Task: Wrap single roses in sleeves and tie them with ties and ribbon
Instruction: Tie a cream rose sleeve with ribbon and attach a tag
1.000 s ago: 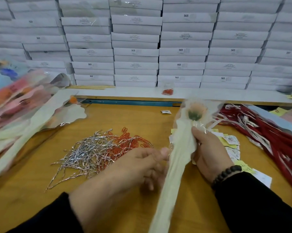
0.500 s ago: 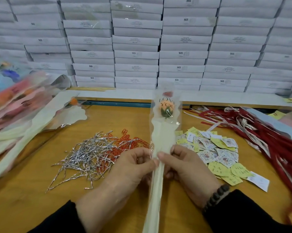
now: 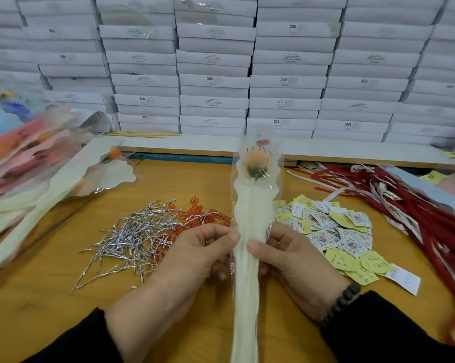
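Stacked white boxes behind the wooden bench: both your hands, left and right, pinch the cream-and-clear sleeved peach rose upright mid-stem, gathering it; next probably grab a silver twist tie.

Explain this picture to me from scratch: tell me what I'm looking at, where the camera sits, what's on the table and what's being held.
There is no machine here, only a person's two bare hands. The one picture comes from a camera worn on the person's head, looking forward and down.

The left hand and right hand pinch a sleeved rose from both sides and hold it upright above the wooden table.

On the table lie silver ties, orange clips, paper tags and red ribbon. At the far left is a blurred heap of wrapped roses. Stacked white boxes fill the background.

No tie is on the held rose yet, as far as the picture shows.
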Demonstrator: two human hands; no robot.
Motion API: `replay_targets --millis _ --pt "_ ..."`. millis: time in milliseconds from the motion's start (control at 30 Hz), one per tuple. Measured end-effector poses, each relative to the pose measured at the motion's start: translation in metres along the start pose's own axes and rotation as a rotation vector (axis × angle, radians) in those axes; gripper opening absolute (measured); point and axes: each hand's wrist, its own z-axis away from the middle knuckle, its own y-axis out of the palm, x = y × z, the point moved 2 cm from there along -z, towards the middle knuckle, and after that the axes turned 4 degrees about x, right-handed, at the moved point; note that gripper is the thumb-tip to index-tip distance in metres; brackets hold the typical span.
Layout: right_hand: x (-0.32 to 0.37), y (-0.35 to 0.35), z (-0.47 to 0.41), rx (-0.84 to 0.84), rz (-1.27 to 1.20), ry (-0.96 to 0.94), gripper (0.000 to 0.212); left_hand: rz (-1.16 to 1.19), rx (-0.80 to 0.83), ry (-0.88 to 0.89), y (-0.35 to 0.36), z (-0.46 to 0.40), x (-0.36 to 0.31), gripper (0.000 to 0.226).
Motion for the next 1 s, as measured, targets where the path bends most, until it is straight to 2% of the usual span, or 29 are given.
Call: replay_targets --millis 67,167,433,700,1000 --pt "-0.0002 0.0004 -0.0007 0.005 0.013 -0.004 0.017 0.007 -0.029 0.0 -0.0019 -0.0015 0.0006 0.006" --pt "0.0004 0.0007 -0.0014 0.017 0.01 0.002 0.018 0.015 -0.045 0.0 -0.0039 -0.0025 0.001 0.015" --pt "-0.0014 -0.0007 -0.0012 0.023 0.011 -0.003 0.016 0.057 -0.01 -0.028 -0.0006 -0.0035 0.0029 0.01" --pt "-0.0002 0.0007 0.0004 0.029 0.043 -0.004 0.023 0.088 -0.009 -0.019 -0.0015 -0.0038 0.0026 0.01" --pt "-0.0003 0.0035 0.0013 0.023 0.05 -0.038 0.025 0.184 0.015 -0.123 0.0018 -0.005 0.0052 0.024"
